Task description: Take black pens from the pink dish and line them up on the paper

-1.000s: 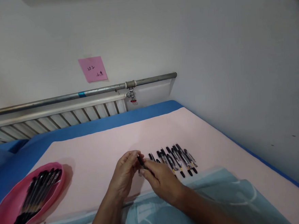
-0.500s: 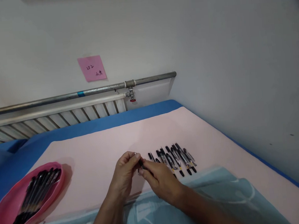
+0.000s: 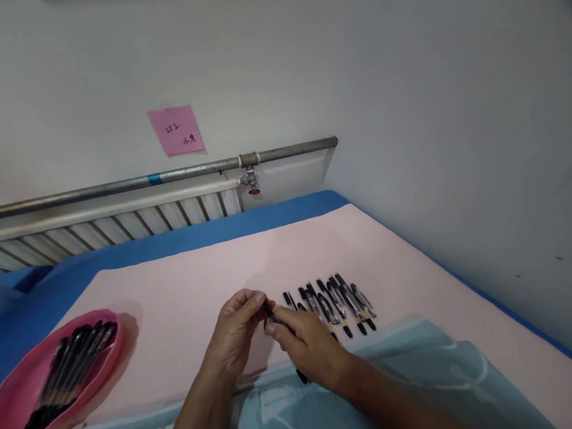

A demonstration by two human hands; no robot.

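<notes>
Both my hands meet over the pink sheet (image 3: pixel 184 293) at the middle of the view. My right hand (image 3: pixel 308 347) grips a black pen (image 3: pixel 271 313) whose lower end sticks out below the palm. My left hand (image 3: pixel 238 332) pinches the pen's top end with thumb and fingertips. Just right of my hands lies a row of several black pens (image 3: pixel 334 304) side by side. A pink tray (image 3: pixel 15 397) at the left holds several more black pens (image 3: pixel 67 377).
A light blue cloth (image 3: pixel 424 375) covers the near edge. Blue bedding (image 3: pixel 170 239) borders the pink sheet at the back. A radiator (image 3: pixel 105 227) and metal pipe (image 3: pixel 166 177) run along the wall, with a pink note (image 3: pixel 175 130) above. A wall stands close on the right.
My hands stay together on the pen. The pen's lower end now shows below my right hand; the fingers have shifted slightly.
</notes>
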